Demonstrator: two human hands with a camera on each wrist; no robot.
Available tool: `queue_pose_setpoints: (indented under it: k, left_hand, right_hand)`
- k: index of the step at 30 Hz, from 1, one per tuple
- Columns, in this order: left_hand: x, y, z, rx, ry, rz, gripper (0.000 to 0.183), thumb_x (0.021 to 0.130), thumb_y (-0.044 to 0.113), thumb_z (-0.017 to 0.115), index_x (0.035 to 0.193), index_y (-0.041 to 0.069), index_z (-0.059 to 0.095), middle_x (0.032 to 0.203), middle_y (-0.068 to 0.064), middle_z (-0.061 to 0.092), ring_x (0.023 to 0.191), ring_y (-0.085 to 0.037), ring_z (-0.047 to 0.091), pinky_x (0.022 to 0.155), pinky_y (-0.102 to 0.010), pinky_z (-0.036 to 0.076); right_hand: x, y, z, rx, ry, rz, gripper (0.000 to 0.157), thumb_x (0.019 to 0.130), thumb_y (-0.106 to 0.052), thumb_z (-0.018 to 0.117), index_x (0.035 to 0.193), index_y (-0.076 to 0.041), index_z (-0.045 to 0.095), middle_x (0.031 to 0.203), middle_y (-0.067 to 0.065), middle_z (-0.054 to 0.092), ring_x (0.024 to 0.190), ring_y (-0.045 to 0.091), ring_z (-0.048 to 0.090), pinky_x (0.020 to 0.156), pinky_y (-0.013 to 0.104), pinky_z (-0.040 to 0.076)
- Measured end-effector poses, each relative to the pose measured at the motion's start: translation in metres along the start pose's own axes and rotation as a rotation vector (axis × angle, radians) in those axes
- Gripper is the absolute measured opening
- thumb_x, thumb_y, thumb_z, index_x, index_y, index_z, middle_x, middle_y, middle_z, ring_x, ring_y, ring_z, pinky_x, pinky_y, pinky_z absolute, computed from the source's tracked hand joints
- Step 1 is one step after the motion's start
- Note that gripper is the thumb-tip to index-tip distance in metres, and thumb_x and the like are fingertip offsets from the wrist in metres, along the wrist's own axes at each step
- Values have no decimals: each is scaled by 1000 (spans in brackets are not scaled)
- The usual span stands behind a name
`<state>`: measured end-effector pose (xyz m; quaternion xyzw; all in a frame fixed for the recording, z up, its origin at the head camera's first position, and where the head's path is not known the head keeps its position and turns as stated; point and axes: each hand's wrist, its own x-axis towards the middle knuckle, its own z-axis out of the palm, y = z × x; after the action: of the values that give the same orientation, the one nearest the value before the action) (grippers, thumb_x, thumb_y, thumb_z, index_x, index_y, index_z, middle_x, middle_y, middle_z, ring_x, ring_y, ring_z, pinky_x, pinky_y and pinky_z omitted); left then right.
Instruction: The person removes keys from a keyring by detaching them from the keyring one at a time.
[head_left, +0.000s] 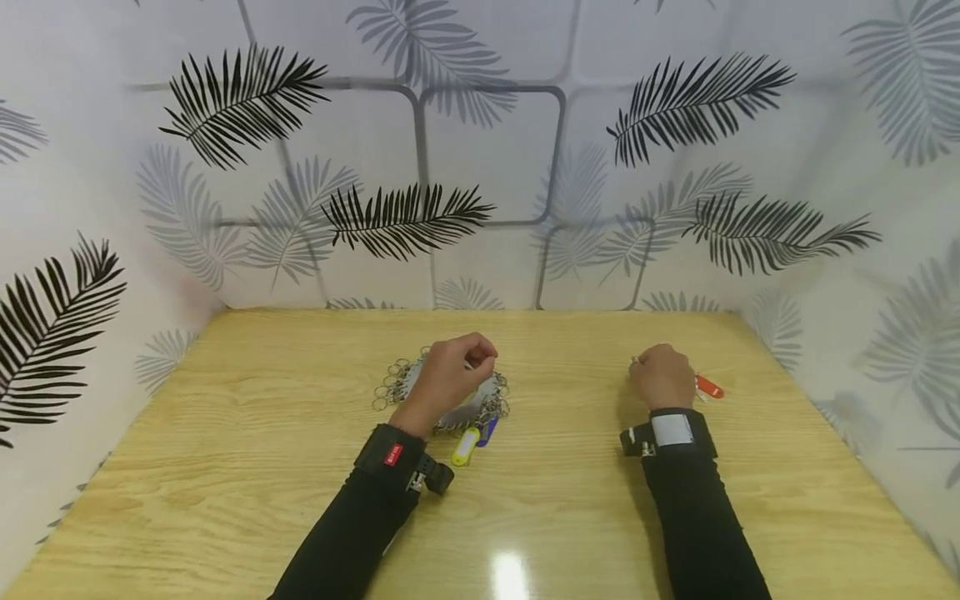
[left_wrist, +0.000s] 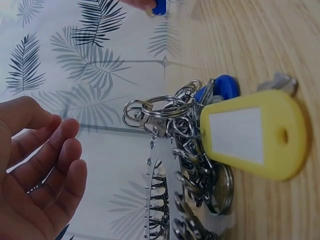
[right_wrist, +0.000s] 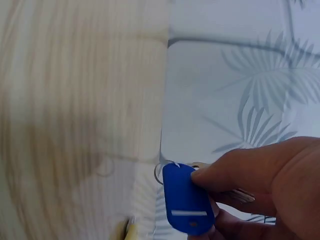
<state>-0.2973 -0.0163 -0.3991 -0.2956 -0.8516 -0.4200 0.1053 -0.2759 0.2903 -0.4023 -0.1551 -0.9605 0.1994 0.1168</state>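
My right hand (head_left: 663, 375) pinches a blue key tag (right_wrist: 187, 200) between thumb and fingers, above the right part of the table; a thin metal ring shows at the tag's top. My left hand (head_left: 450, 375) hangs over a round metal key holder (head_left: 468, 410) lined with rings and clasps. In the left wrist view its fingers (left_wrist: 72, 150) are loosely curled with nothing between them. A yellow key tag (left_wrist: 255, 135) with a white label lies at the holder's near edge. Beside it is another blue tag (head_left: 487, 431), partly covered by clasps in the left wrist view.
On the wooden table (head_left: 225, 467), a red key tag (head_left: 708, 386) with a key lies just right of my right hand. Something yellow (right_wrist: 131, 231) shows at the bottom of the right wrist view. A leaf-patterned cloth (head_left: 487, 167) stands behind the table.
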Motion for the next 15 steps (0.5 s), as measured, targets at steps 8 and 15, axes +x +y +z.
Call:
queue_pose_setpoints:
  k: [8,15]
  left_hand:
    - [1,0,-1,2,-17,-23,6,93,12,63,97,12,68,84,2,66,78,-11,61,73,-29,52]
    - [-6,-3,-6,70,-156,-113,11,93,15,63,99,9,69,88,-3,65,79,-16,60,72,-33,51]
  right_hand:
    - [-2,8,1,-47,-125,49,26,87,-13,64,103,6,73,104,25,69,86,42,66,63,49,54]
    - [-7,-5,1,-44,-190,-73,34,83,-13,67,110,8,68,113,27,65,93,43,64,69,50,54]
